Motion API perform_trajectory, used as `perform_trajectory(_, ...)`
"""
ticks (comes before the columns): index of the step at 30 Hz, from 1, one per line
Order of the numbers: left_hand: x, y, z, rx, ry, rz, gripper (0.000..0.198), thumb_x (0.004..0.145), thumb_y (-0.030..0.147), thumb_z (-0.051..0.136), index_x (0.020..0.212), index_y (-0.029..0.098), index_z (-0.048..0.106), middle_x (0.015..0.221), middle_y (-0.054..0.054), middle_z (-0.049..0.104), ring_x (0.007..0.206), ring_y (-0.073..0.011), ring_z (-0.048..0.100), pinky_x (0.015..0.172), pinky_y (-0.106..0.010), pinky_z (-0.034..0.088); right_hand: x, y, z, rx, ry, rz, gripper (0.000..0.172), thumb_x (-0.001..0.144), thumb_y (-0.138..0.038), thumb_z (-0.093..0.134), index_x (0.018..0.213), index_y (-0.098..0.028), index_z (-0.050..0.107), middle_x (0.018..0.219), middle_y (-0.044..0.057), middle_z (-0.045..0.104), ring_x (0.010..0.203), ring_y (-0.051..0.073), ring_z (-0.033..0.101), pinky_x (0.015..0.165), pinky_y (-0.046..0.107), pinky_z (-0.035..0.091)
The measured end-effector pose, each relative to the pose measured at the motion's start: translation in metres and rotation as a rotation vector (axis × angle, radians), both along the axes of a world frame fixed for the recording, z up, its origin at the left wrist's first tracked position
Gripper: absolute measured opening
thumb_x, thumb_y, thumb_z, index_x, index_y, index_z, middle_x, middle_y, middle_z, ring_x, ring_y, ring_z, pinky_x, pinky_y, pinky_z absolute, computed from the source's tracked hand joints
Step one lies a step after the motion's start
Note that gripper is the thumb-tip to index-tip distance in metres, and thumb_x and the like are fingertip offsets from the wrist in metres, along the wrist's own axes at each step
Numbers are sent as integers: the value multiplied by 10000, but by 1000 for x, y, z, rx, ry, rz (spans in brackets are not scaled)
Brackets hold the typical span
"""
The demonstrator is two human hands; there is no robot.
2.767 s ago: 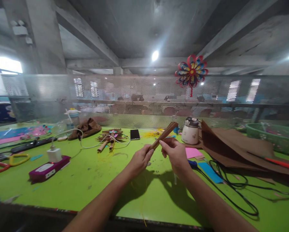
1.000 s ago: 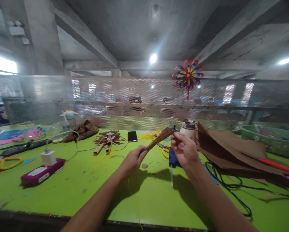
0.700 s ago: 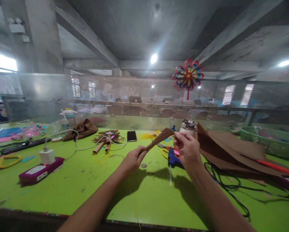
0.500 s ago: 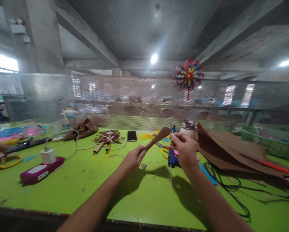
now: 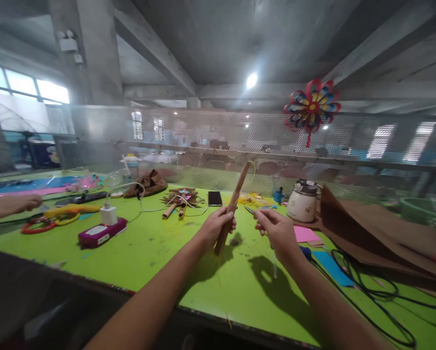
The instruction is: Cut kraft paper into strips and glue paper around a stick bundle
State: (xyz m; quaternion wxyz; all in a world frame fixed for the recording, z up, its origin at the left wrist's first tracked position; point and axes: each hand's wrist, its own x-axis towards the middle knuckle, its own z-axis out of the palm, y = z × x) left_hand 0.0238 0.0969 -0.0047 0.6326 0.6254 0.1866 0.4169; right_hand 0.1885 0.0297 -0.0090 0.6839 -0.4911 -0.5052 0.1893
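Observation:
My left hand (image 5: 218,226) is closed around a folded brown paper strip (image 5: 240,187), which tilts upright above the table. A thin yellow strand (image 5: 254,166) curls from the top of the paper, and more yellow strands hang below it. To the right, my right hand (image 5: 274,226) has its thumb and fingers pinched together; whatever is between them is too small to make out. Just beyond its fingertips are the scissors' blades (image 5: 249,210). Behind my right wrist shows part of a blue glue gun (image 5: 305,252), mostly hidden.
Brown paper sheets (image 5: 363,238), a black cable (image 5: 376,291) and a white bottle (image 5: 301,201) lie to the right. On the left are a purple power strip (image 5: 103,232) and another person's hand (image 5: 28,202). A phone (image 5: 215,198) and brown paper craft (image 5: 181,197) lie further back.
The brown paper, seen earlier as a spread pleated fan, now appears as a narrow strip raised more upright. My right hand has moved away from its top and lower. The view has turned left.

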Motion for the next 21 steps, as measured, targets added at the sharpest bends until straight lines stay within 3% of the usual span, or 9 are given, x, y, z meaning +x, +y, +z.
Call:
perform_trajectory(8, -4, 1, 8, -210, -220, -11, 134, 899, 181, 490, 1030, 158, 488, 708, -38, 627, 639, -128, 618, 606, -224, 480, -36, -1, -27, -180, -487, 205, 336, 822, -461, 535, 726, -163, 658, 657, 41, 635, 590, 157, 549, 562, 276, 398)
perform_trajectory(11, -4, 4, 6, -229, -226, -5, 92, 910, 182, 482, 1001, 174, 466, 675, -32, 636, 591, -129, 629, 563, -210, 479, -46, -3, -33, -176, -583, 140, 309, 816, -438, 556, 664, -171, 590, 622, 31, 588, 558, 146, 491, 551, 281, 359)
perform_trajectory(16, -1, 4, 4, -238, -217, 35, 144, 908, 183, 513, 1041, 176, 458, 653, -27, 639, 630, -161, 675, 577, -226, 513, -53, -5, -37, -28, -679, -48, 267, 837, -417, 542, 698, -199, 474, 665, -1, 494, 571, 136, 432, 555, 274, 328)
perform_trajectory(21, 5, 1, 1, -313, -225, 70, 72, 889, 172, 566, 941, 144, 525, 629, -35, 636, 642, -134, 669, 626, -209, 525, -60, -1, -41, -69, -695, 7, 220, 854, -336, 506, 691, -201, 446, 641, -3, 506, 561, 134, 439, 543, 265, 312)
